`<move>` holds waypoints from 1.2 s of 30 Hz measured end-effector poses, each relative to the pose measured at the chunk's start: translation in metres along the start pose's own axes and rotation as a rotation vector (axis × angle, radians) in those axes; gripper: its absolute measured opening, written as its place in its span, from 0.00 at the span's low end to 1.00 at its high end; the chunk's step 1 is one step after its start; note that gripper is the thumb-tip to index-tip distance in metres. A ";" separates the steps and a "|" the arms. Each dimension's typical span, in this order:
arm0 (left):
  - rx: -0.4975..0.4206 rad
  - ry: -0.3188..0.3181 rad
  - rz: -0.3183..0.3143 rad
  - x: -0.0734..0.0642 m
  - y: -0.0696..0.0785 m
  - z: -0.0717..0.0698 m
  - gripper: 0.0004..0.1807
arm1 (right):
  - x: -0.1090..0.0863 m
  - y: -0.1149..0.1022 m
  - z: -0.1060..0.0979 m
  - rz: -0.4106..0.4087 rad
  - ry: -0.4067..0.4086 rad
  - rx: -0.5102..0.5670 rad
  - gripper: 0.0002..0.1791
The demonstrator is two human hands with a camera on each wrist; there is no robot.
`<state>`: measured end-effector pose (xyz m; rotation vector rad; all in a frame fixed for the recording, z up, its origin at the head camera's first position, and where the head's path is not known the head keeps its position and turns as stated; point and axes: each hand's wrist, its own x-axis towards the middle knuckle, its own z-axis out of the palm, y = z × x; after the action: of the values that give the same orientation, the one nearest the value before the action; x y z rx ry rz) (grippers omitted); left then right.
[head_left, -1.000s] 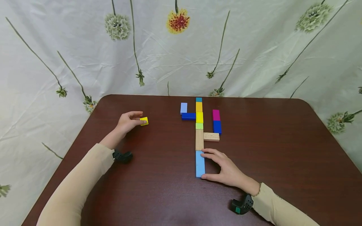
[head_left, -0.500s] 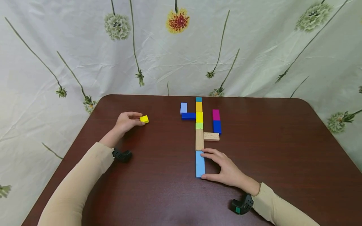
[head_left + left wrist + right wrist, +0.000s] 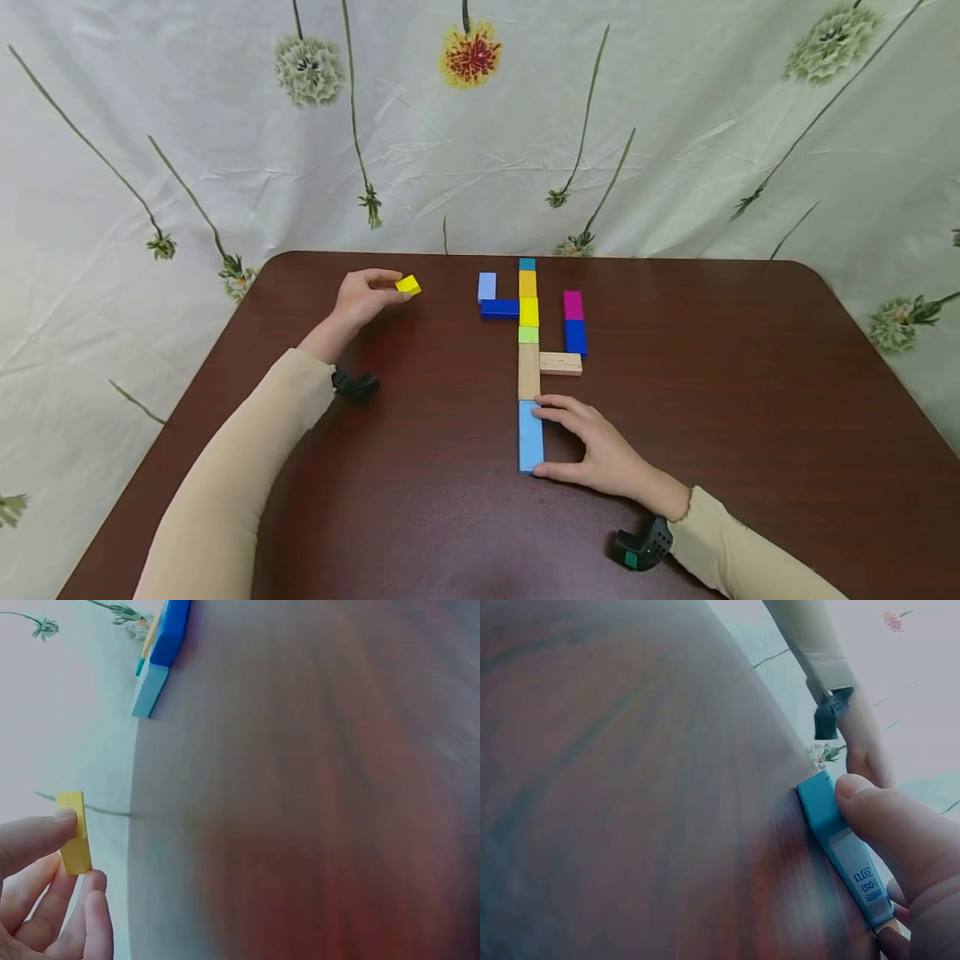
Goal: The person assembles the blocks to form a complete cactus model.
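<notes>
In the head view my left hand (image 3: 363, 298) pinches a small yellow block (image 3: 408, 285) between thumb and fingers, left of the other blocks. The left wrist view shows the thumb across this yellow block (image 3: 73, 851), held up off the table. My right hand (image 3: 607, 457) holds a long light blue block (image 3: 529, 440) by its two ends, thumb at the near end. That block lies flat at the near end of a column of blocks. In the right wrist view, printed characters show on the side of the light blue block (image 3: 851, 859).
The column continues away through a plain wooden block (image 3: 528, 371), a green (image 3: 528, 334), a yellow (image 3: 528, 312), an orange (image 3: 528, 284) and a teal block (image 3: 527, 264). Blue (image 3: 499, 310) and pale blue (image 3: 487, 287) blocks branch left; wooden (image 3: 561, 363), blue (image 3: 575, 338) and magenta (image 3: 573, 305) ones, right.
My left hand has carried the yellow block right and farther from me, and the block has turned a little. The right hand and the blocks on the table have stayed put.
</notes>
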<state>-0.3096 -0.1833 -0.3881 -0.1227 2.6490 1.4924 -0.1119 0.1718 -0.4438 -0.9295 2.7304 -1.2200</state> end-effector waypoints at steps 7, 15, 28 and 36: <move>0.019 -0.002 0.048 0.013 0.021 0.015 0.23 | 0.000 0.000 0.001 -0.008 0.005 -0.003 0.38; 0.074 0.002 0.031 0.025 0.047 0.041 0.24 | 0.000 0.000 0.001 -0.005 0.006 -0.001 0.38; 0.166 0.028 0.061 0.037 0.064 0.082 0.21 | 0.000 0.001 0.000 -0.014 0.003 -0.003 0.38; 0.169 0.059 0.082 0.041 0.064 0.098 0.19 | 0.000 0.001 -0.001 0.001 -0.002 -0.001 0.38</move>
<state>-0.3536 -0.0676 -0.3898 -0.0453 2.8456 1.2973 -0.1128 0.1734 -0.4438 -0.9293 2.7303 -1.2173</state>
